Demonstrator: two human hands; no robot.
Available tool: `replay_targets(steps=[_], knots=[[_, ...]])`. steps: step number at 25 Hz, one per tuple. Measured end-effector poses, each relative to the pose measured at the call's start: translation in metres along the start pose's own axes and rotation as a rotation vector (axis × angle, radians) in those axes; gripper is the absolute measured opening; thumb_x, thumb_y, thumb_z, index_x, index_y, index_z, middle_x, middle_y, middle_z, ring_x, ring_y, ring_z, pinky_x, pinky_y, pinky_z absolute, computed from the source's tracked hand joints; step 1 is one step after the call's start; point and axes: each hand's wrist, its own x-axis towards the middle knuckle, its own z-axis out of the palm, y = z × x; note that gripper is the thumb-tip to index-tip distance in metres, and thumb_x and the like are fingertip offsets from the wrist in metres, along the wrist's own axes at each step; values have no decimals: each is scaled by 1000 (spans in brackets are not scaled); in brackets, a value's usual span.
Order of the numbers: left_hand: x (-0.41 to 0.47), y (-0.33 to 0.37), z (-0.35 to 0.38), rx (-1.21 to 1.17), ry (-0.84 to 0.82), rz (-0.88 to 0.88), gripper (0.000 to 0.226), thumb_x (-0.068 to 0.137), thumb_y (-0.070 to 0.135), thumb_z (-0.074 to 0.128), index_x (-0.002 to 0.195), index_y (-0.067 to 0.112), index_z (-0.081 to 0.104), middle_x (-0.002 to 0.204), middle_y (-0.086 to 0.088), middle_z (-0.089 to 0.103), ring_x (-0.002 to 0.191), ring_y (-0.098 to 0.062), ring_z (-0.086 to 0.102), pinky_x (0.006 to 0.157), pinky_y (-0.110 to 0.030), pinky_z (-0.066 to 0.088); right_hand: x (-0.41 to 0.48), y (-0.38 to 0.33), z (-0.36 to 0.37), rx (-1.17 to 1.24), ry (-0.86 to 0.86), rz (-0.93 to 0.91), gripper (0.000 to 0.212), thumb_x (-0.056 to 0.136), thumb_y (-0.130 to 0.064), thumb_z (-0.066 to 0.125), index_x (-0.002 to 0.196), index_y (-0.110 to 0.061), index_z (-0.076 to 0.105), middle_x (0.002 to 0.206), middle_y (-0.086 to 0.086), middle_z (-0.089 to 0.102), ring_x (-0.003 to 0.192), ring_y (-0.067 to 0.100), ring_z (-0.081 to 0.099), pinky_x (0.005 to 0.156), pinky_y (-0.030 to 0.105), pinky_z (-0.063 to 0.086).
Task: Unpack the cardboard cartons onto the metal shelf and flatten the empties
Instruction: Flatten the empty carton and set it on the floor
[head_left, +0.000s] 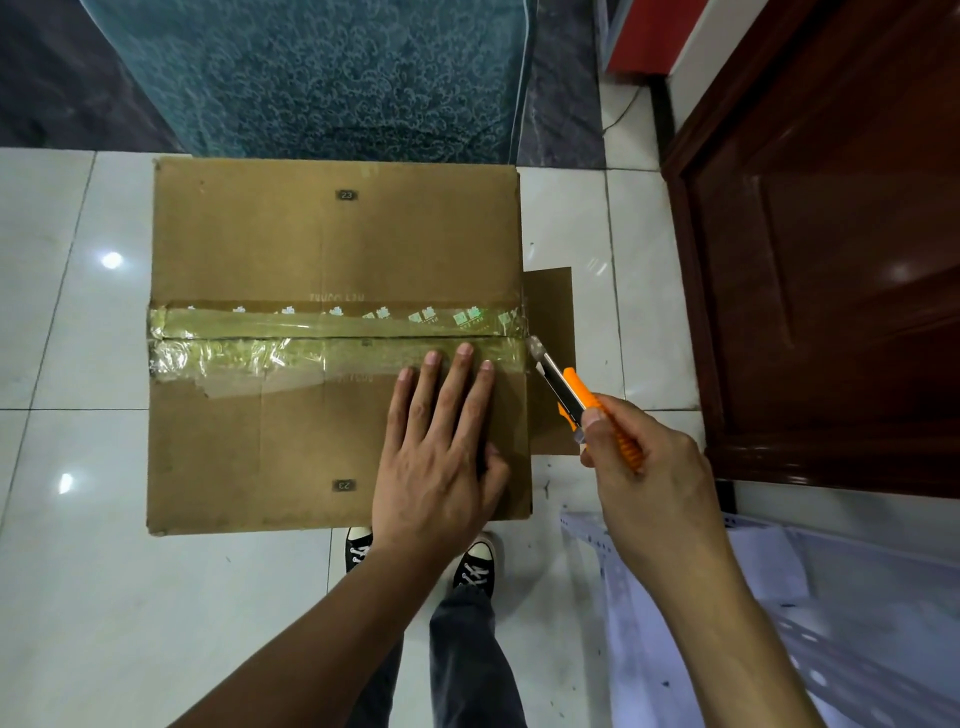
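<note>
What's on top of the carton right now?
Tape across the middle, and the left hand pressed flat near its right end. Contents can't be seen: flaps shut.

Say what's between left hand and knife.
Head view: only the carton's taped right edge separates left hand from knife; nothing else there.

Open floor (78, 338) L of carton (332, 249), door (831, 260) close R

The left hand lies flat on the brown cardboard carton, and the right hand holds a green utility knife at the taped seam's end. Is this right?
No. The head view shows an orange utility knife, not green, in the right hand; the rest stands.
</note>
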Motion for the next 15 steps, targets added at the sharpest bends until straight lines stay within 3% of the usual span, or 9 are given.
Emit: replay_targets(steps=[3,8,15], knots=[[0,0,0,-4,-6,-7,72,94,35,44,159,13,23,167,-9,12,155,-28,5,124,-54,14,-7,6,3,26,0,15,39,99,-50,43,122,-28,67,96,-5,68,91,9,63,68,17,43],[-3,1,-1,11,-21,-7,72,93,35,43,159,14,21,168,-8,10,155,-28,3,123,-54,14,-12,9,6,24,-8,33,41,99,-51,43,123,-28,67,98,-4,69,93,12,63,70,21,45],[0,-2,-4,-13,9,10,71,93,32,47,158,14,25,167,-8,14,155,-28,6,124,-53,14,-21,9,6,-7,31,26,40,100,-49,41,128,-33,64,95,-12,67,87,2,60,66,12,40]])
